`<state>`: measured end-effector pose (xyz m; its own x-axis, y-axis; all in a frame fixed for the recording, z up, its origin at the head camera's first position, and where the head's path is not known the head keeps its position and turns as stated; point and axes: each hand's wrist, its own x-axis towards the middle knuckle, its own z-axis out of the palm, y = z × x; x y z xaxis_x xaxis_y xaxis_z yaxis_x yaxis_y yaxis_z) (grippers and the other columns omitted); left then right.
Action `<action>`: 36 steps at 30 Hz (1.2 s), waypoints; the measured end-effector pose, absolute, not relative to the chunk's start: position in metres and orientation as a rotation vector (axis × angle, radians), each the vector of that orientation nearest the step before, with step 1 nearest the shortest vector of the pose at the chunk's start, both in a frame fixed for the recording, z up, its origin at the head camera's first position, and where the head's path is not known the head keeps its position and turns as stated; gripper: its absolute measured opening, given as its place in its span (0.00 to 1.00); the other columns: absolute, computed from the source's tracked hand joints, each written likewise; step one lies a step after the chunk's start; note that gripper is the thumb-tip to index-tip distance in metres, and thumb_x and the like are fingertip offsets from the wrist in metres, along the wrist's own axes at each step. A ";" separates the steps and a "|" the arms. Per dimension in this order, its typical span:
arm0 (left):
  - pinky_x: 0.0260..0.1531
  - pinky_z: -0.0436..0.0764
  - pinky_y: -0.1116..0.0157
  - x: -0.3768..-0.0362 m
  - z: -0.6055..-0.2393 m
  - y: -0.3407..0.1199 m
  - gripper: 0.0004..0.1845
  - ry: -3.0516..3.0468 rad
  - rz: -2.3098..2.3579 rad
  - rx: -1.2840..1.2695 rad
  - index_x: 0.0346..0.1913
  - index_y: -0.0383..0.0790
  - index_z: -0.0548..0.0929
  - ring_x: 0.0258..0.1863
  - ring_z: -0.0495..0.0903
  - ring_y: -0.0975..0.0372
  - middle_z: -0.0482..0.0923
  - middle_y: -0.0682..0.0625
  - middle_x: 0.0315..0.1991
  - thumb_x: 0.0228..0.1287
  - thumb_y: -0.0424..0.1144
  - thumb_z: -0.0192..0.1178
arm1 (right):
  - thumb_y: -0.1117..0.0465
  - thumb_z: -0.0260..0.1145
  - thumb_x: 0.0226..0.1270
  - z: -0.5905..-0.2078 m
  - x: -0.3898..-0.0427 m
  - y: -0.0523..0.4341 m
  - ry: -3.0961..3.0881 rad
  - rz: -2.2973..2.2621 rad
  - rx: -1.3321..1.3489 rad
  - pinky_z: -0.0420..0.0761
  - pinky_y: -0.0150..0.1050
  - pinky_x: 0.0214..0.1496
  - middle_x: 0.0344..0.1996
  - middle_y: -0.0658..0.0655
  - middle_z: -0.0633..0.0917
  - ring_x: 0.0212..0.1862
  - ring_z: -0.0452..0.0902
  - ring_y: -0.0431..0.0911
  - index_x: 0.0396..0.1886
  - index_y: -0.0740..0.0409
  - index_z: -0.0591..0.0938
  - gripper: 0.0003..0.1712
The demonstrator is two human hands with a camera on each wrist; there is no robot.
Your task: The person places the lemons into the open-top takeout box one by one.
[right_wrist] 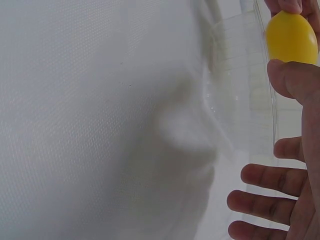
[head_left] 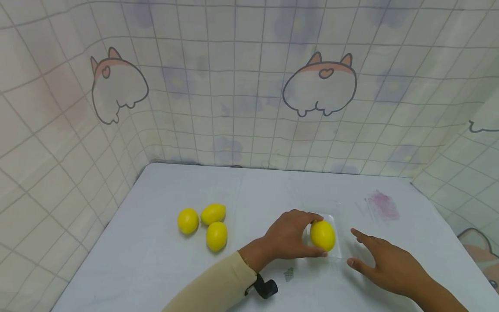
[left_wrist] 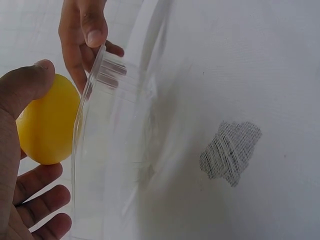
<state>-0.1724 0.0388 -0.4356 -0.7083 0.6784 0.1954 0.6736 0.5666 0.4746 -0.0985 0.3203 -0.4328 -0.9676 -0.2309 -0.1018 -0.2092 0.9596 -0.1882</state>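
My left hand [head_left: 287, 236] grips a yellow lemon [head_left: 322, 235] between thumb and fingers. The lemon is over a clear plastic box [head_left: 337, 250] on the white table. In the left wrist view, the lemon [left_wrist: 49, 122] shows beside the rim of the box [left_wrist: 107, 165], with the lower fingers spread below it. My right hand [head_left: 391, 264] is just right of the box, its fingers apart and holding nothing. The right wrist view shows its fingers [right_wrist: 267, 197] extended near the box wall [right_wrist: 235, 75], and the lemon beyond the thumb.
Three more lemons lie close together on the left: one at the far left [head_left: 188, 221], one behind [head_left: 213, 214] and one in front [head_left: 216, 236]. A pink stain [head_left: 383, 206] marks the table at back right, and a grey patch [head_left: 289, 274] lies near the left wrist. Patterned cloth [head_left: 249, 86] hangs behind.
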 end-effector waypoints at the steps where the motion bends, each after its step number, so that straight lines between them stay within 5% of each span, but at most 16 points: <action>1: 0.62 0.73 0.66 -0.173 -0.436 0.040 0.41 2.773 0.831 1.202 0.70 0.54 0.76 0.56 0.74 0.69 0.79 0.66 0.57 0.57 0.69 0.69 | 0.21 0.59 0.61 -0.433 -0.099 0.321 2.986 -0.267 -0.337 0.82 0.68 0.46 0.60 0.66 0.82 0.57 0.79 0.65 0.77 0.50 0.69 0.54; 36: 0.66 0.66 0.66 -0.177 -0.449 0.076 0.41 2.872 0.594 1.233 0.69 0.57 0.77 0.54 0.74 0.69 0.80 0.67 0.59 0.55 0.72 0.67 | 0.23 0.61 0.63 -0.432 -0.095 0.319 3.014 -0.342 -0.373 0.82 0.66 0.46 0.60 0.64 0.82 0.58 0.80 0.63 0.76 0.51 0.70 0.52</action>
